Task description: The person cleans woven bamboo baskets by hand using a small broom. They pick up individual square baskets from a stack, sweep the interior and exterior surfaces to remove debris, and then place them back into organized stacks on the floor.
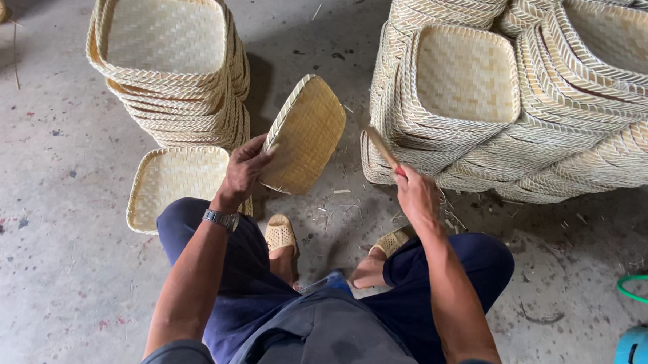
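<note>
My left hand (244,170) grips a square woven bamboo tray (306,134) by its lower left rim and holds it tilted on edge above the floor, its underside facing me. My right hand (416,195) is closed on a thin wooden-handled tool (381,148) that points up and left, between the tray and the large basket pile. A watch sits on my left wrist. I am seated, with my knees apart and both feet in woven sandals on the concrete.
A tall stack of woven trays (165,58) stands at the upper left, with one tray (174,186) flat on the floor by my left knee. A big leaning pile of trays (525,89) fills the upper right. A green hose (643,290) and a blue object (640,359) lie at the right edge.
</note>
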